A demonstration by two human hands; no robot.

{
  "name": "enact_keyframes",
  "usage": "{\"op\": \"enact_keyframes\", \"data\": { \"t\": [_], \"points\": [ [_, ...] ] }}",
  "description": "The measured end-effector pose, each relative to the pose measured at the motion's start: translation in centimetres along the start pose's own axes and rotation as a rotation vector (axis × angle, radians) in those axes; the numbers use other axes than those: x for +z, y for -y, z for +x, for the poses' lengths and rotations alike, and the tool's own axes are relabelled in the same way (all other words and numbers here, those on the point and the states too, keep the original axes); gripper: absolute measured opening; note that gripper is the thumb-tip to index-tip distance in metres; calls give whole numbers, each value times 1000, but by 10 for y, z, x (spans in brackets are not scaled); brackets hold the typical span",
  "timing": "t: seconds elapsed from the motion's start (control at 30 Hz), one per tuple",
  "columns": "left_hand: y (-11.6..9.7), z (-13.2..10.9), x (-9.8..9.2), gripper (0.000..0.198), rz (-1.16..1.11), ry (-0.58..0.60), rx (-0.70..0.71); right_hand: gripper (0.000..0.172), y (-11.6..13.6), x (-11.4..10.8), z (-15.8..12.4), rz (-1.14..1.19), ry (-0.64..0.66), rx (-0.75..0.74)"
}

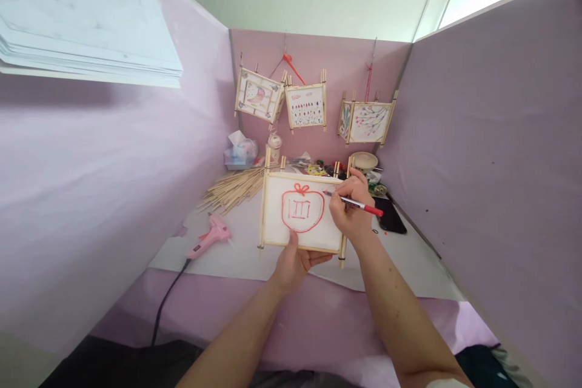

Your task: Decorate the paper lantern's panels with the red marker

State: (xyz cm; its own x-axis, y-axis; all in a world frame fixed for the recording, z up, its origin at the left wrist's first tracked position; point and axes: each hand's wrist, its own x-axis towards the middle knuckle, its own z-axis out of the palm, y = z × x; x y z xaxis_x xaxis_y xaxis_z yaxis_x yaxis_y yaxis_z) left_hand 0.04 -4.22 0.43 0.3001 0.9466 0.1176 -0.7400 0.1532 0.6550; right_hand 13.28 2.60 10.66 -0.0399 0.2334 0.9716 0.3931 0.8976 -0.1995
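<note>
A small lantern frame [273,218] of bamboo sticks and white paper stands tilted on the desk, with a red pouch-like drawing [302,209] on its front panel. My left hand [294,264] grips the frame's bottom edge, thumb on the paper. In my right hand [349,209] a red marker [359,205] is pinched, its tip at the upper right of the drawing.
A pink glue gun [210,236] with a black cord lies at the left on white paper [218,257]. Behind it lies a pile of bamboo sticks [231,189]. A black phone [390,216] lies at the right. Finished lanterns [305,107] hang on the back partition. Tissues and small clutter sit at the back.
</note>
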Motion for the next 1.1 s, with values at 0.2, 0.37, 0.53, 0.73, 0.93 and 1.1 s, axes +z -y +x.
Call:
{"op": "enact_keyframes", "data": {
  "t": [0.2,0.37,0.53,0.73,0.93,1.1],
  "points": [
    [1,0,-1,67,0,1,2,17,0,1,-1,12,-30,1],
    [0,0,0,67,4,-4,-5,17,-1,2,-1,14,-40,-1],
    [0,0,1,67,16,-13,1,17,-1,2,-1,17,-41,2],
    [1,1,0,67,7,-5,1,17,-1,2,-1,13,-39,-3],
    [1,1,0,68,13,-2,0,16,0,2,-1,0,-36,-5],
    [1,1,1,68,18,-3,4,15,0,2,-1,-9,-26,-11]
  ]
}}
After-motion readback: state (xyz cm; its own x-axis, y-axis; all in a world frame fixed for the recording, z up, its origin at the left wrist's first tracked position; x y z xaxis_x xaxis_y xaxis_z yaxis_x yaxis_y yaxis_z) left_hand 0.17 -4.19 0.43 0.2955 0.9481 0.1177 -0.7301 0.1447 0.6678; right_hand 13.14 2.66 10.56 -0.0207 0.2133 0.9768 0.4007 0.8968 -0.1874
